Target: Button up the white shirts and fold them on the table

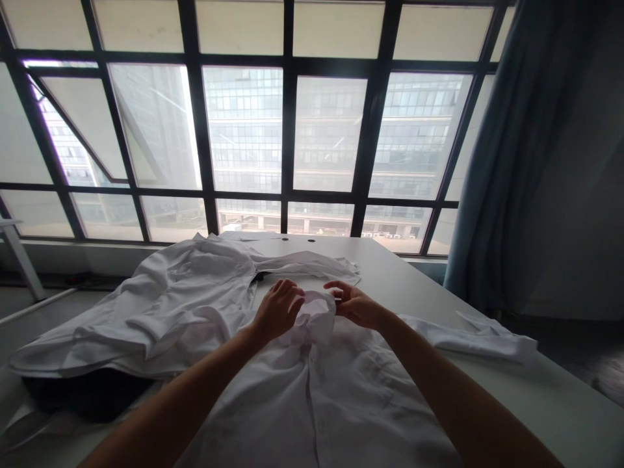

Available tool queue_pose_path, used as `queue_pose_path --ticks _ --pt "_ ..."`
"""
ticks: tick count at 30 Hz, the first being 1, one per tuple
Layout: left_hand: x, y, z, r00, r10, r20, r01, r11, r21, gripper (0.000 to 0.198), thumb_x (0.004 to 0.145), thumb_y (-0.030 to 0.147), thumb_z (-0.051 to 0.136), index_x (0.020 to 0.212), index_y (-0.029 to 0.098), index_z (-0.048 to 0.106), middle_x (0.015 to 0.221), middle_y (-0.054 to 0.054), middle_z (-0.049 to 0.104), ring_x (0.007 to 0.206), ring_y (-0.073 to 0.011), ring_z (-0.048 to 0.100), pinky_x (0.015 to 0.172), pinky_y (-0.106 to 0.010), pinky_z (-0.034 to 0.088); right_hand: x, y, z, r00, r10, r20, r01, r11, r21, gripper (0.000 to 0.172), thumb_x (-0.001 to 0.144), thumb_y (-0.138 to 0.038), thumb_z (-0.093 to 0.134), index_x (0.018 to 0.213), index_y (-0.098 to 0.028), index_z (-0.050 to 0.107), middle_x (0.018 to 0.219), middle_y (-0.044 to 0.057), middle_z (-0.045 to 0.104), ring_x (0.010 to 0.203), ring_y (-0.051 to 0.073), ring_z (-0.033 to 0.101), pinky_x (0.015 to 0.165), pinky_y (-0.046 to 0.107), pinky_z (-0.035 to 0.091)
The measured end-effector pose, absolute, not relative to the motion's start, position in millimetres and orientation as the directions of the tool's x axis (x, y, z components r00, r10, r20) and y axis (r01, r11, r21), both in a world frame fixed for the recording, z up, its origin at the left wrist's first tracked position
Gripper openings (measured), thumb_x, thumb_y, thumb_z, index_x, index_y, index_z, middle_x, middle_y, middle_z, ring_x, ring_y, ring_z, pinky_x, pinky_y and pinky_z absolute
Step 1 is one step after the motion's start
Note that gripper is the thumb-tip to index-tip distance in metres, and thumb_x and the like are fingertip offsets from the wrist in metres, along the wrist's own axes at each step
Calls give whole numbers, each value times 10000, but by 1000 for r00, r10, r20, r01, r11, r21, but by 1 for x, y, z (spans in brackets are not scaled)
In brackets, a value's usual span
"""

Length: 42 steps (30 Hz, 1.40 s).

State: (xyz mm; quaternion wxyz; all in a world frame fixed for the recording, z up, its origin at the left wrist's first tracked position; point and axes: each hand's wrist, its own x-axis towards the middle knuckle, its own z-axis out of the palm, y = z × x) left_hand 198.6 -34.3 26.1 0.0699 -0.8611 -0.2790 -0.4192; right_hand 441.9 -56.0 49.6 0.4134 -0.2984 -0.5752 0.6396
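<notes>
White shirt (pixel 336 403) spread on table (pixel 546 396), not folded yet; left hand (pixel 277 311), right hand (pixel 355 305) apart, both pinching bunched cloth (pixel 314 318); sleeve (pixel 468 337) lying out flat

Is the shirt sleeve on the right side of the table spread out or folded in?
Spread out: the white shirt sleeve lies extended on the table, reaching away beyond the right hand.

This looked like a room in an office building, probably on an upper floor. A wall of dark-framed windows (pixel 287 130) faced a glass-fronted office block (pixel 244 130) across the way. A heavy blue-grey curtain (pixel 487 169) hung at the right, and a long white table (pixel 404 279) stood against the glass.
</notes>
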Motion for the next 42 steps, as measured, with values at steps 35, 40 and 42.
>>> queue_pose_path --ticks 35,40,42 --pt "168 -7 13 753 483 447 528 -849 27 197 844 106 575 950 223 693 955 -34 714 995 -223 616 1025 -452 315 438 -73 58 -494 801 337 860 508 52 341 663 -23 650 939 -197 751 1354 110 552 1235 319 494 1038 484 377" --pt "176 -15 23 743 398 539 451 -892 38 116 906 148 536 926 197 639 946 -34 713 935 -184 647 1084 -432 286 421 -77 60 -587 727 357 776 631 -9 159 772 -152 676 897 -218 750 1102 84 686 1073 262 596 1013 443 382" --pt "179 -18 29 733 347 585 413 -910 23 123 913 144 522 953 190 629 932 -37 720 885 -174 658 1048 -402 341 418 -75 60 -595 718 360 769 640 -7 136 817 -127 628 843 -202 738 934 74 713 925 221 637 952 390 418"
